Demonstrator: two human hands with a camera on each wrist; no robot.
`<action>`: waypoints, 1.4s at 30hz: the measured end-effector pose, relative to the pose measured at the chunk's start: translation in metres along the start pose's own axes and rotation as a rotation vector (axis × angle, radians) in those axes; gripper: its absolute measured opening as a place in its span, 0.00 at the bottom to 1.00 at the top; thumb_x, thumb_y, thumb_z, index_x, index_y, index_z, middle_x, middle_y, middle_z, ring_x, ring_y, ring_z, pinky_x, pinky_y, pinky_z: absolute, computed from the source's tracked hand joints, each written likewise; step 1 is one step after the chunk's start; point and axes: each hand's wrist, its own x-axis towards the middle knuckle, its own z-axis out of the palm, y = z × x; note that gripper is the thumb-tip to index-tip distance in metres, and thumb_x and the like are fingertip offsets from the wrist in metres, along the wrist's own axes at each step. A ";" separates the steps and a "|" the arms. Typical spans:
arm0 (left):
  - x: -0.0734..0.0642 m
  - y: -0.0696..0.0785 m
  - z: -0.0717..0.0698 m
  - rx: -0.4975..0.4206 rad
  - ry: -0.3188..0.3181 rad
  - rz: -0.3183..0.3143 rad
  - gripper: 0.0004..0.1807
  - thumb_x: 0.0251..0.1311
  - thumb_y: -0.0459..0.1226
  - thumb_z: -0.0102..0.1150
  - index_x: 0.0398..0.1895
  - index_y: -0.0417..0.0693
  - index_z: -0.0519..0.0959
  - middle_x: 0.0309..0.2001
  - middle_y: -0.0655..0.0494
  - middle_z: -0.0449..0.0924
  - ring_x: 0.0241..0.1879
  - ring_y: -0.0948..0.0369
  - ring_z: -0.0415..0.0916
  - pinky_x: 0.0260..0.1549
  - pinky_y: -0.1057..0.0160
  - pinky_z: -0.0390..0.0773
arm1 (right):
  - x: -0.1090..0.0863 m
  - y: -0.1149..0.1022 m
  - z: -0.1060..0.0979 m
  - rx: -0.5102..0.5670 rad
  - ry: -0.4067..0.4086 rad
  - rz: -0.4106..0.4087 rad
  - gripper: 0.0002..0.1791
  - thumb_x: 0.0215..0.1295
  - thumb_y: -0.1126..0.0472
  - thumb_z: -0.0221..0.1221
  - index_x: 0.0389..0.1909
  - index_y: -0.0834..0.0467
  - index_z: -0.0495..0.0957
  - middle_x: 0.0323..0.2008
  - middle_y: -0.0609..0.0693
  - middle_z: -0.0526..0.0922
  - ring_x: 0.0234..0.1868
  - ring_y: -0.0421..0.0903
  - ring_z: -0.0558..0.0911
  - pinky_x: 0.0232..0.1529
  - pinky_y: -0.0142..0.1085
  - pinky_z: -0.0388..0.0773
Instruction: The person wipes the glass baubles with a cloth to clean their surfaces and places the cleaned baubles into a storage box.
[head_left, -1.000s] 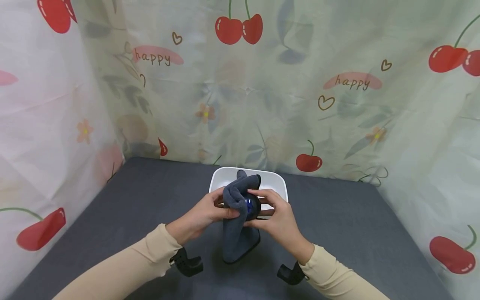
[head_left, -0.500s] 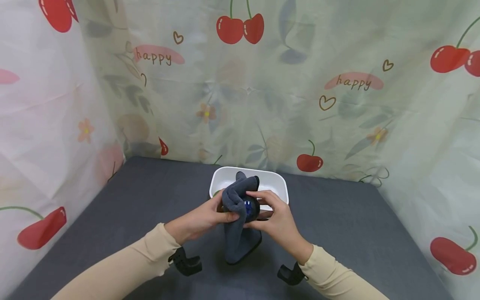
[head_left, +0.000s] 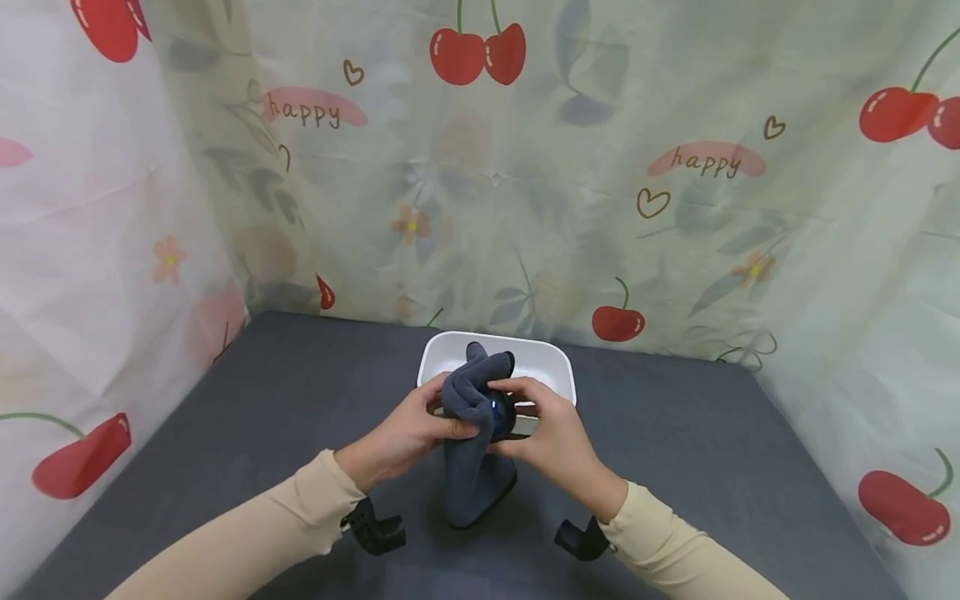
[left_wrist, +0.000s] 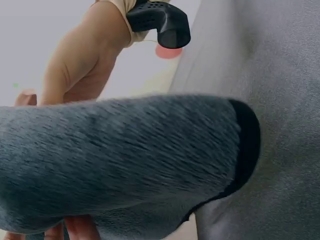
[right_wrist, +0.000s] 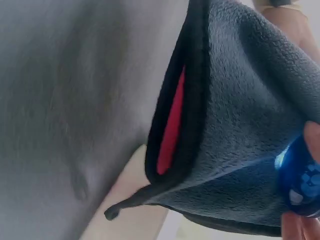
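A dark grey-blue plush towel (head_left: 474,475) with a black edge hangs folded between both hands, in front of the white tray. My left hand (head_left: 405,435) grips the bunched towel from the left, thumb on the near side. A shiny, round, dark-blue object (head_left: 501,415) sits against the towel, and my right hand (head_left: 557,435) holds it between thumb and fingers. In the right wrist view the blue object (right_wrist: 300,175) shows lighter blue marks; its far part is cut off by the frame. The towel (left_wrist: 115,150) covers much of my left hand in the left wrist view.
A white rectangular tray (head_left: 553,360) stands just behind the hands, partly hidden by them and the towel. Under it spreads a dark grey table surface (head_left: 675,450). A curtain (head_left: 495,208) printed with cherries encloses the back and sides.
The blue object and the towel's upper part have shifted slightly to the left. Highlights on the blue object look different. Both hands keep their hold.
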 end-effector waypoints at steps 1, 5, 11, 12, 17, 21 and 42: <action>0.000 0.000 0.001 0.003 0.010 0.000 0.36 0.49 0.30 0.66 0.63 0.48 0.63 0.61 0.46 0.64 0.56 0.52 0.69 0.49 0.54 0.72 | 0.000 0.001 0.000 0.044 -0.003 0.027 0.38 0.34 0.62 0.77 0.52 0.45 0.75 0.47 0.40 0.77 0.44 0.41 0.77 0.45 0.32 0.77; 0.001 0.004 0.003 -0.021 0.042 -0.008 0.35 0.50 0.30 0.66 0.63 0.49 0.65 0.60 0.47 0.65 0.54 0.53 0.70 0.47 0.54 0.74 | 0.001 0.004 -0.002 0.241 0.002 0.136 0.37 0.35 0.66 0.76 0.53 0.47 0.75 0.49 0.45 0.76 0.47 0.46 0.77 0.48 0.33 0.76; 0.000 0.012 0.005 -0.078 0.053 -0.012 0.34 0.52 0.28 0.62 0.64 0.46 0.63 0.56 0.44 0.67 0.48 0.53 0.75 0.43 0.55 0.77 | 0.000 0.003 -0.003 0.514 0.030 0.220 0.39 0.37 0.77 0.71 0.56 0.58 0.71 0.54 0.54 0.70 0.46 0.48 0.77 0.47 0.37 0.77; 0.000 0.012 0.006 -0.070 0.049 -0.012 0.35 0.51 0.28 0.63 0.64 0.46 0.63 0.57 0.44 0.67 0.48 0.53 0.74 0.43 0.55 0.77 | 0.000 0.002 -0.003 0.516 0.028 0.216 0.39 0.38 0.77 0.71 0.56 0.59 0.71 0.54 0.55 0.70 0.46 0.48 0.77 0.46 0.37 0.77; 0.002 0.009 0.009 -0.015 0.053 0.003 0.37 0.47 0.28 0.67 0.63 0.50 0.65 0.58 0.44 0.65 0.50 0.51 0.73 0.43 0.54 0.76 | -0.001 -0.003 -0.003 0.254 0.018 0.101 0.37 0.39 0.70 0.73 0.55 0.53 0.72 0.52 0.48 0.73 0.46 0.44 0.77 0.47 0.34 0.76; 0.001 0.006 0.006 -0.027 0.077 0.012 0.35 0.48 0.27 0.66 0.62 0.48 0.67 0.57 0.44 0.67 0.50 0.51 0.73 0.43 0.54 0.76 | 0.002 -0.006 -0.008 0.058 0.012 0.008 0.37 0.37 0.63 0.75 0.53 0.48 0.74 0.48 0.43 0.77 0.46 0.40 0.77 0.46 0.33 0.77; 0.000 0.001 0.003 -0.121 0.083 -0.047 0.34 0.49 0.25 0.61 0.63 0.45 0.65 0.53 0.48 0.72 0.44 0.55 0.77 0.41 0.57 0.77 | 0.004 0.003 -0.012 0.225 -0.051 0.119 0.36 0.33 0.64 0.76 0.50 0.50 0.75 0.48 0.47 0.76 0.41 0.45 0.79 0.40 0.34 0.79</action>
